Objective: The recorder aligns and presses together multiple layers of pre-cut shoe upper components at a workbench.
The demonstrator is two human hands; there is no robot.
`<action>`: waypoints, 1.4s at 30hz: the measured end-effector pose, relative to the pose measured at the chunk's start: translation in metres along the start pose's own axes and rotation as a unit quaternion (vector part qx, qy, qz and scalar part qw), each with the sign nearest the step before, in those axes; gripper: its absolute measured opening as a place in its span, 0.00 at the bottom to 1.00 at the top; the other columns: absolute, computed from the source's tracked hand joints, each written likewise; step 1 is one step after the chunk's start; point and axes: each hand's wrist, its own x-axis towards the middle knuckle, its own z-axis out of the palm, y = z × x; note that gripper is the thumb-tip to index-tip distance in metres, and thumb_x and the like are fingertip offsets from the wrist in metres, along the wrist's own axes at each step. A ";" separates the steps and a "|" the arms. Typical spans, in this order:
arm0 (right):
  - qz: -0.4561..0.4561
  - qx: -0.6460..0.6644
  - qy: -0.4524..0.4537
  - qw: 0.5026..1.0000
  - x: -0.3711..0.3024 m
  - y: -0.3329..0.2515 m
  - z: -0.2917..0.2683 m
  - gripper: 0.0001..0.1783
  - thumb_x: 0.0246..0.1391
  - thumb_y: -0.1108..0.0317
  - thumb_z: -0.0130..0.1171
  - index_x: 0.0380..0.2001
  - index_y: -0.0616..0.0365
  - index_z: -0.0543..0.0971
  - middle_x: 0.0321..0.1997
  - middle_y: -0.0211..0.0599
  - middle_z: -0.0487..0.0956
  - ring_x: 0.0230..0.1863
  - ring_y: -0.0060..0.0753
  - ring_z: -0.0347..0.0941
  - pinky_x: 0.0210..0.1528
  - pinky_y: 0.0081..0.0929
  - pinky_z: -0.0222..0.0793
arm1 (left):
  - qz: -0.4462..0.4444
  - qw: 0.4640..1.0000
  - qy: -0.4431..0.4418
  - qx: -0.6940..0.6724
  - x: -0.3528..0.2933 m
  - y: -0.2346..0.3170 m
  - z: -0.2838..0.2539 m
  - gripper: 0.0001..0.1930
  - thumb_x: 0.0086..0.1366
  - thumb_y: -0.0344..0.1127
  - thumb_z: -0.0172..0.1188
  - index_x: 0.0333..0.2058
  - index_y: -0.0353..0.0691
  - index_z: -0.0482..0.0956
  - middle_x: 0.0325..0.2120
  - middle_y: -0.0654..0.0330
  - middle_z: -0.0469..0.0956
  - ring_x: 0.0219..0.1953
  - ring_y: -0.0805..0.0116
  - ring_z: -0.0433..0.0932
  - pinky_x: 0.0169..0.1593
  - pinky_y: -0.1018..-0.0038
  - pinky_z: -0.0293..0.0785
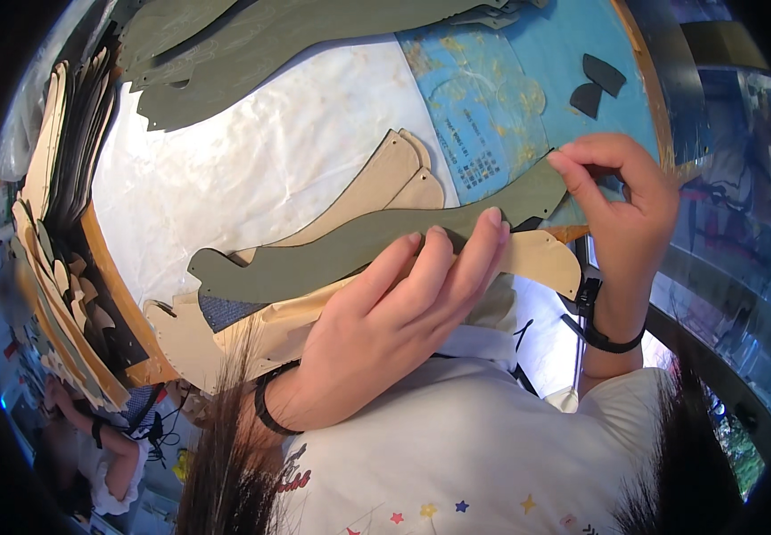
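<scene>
A long, curved grey-green shoe-upper piece [314, 259] lies across the near part of the table, with small holes along its edge. My left hand [394, 312] rests on it with fingers stretched out. Thumb and forefinger of my right hand [626, 183] pinch its far right tip. Beneath it, a beige piece [541, 259] sticks out at the right, and more beige material [185, 339] shows at the near left. A dark blue mesh patch [225, 312] peeks out at its left end. Behind it lie overlapping beige pieces [381, 178].
Grey-green pieces [251, 58] are piled at the far side on a white sheet [251, 160]. Two small dark pieces [604, 76] sit on the blue surface [581, 36]. Stacked beige pieces [37, 241] line the left edge. Another person's arm [118, 455] shows lower left.
</scene>
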 end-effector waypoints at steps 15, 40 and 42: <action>-0.198 -0.147 -0.029 0.969 -0.029 -0.006 -0.011 0.31 0.73 0.47 0.49 0.59 0.64 0.81 0.62 0.45 0.81 0.65 0.52 0.75 0.67 0.48 0.68 | -0.055 0.994 0.026 -0.086 -0.007 0.002 -0.012 0.27 0.58 0.33 0.65 0.58 0.40 0.80 0.59 0.61 0.75 0.55 0.62 0.77 0.58 0.70 0.77; -0.265 0.171 0.349 0.883 -0.043 -0.035 0.014 0.30 0.75 0.49 0.42 0.65 0.64 0.65 0.71 0.58 0.68 0.71 0.55 0.65 0.74 0.51 0.58 | -0.197 0.940 0.238 -0.147 -0.089 -0.030 -0.059 0.26 0.56 0.31 0.69 0.56 0.42 0.82 0.52 0.58 0.83 0.53 0.58 0.84 0.52 0.66 0.83; -0.289 0.160 0.337 0.882 -0.044 -0.033 0.019 0.29 0.75 0.49 0.41 0.64 0.64 0.66 0.69 0.57 0.69 0.69 0.55 0.67 0.73 0.51 0.60 | -0.223 0.907 0.309 -0.177 -0.095 -0.046 -0.074 0.26 0.56 0.24 0.67 0.56 0.41 0.81 0.49 0.56 0.84 0.47 0.56 0.86 0.47 0.65 0.84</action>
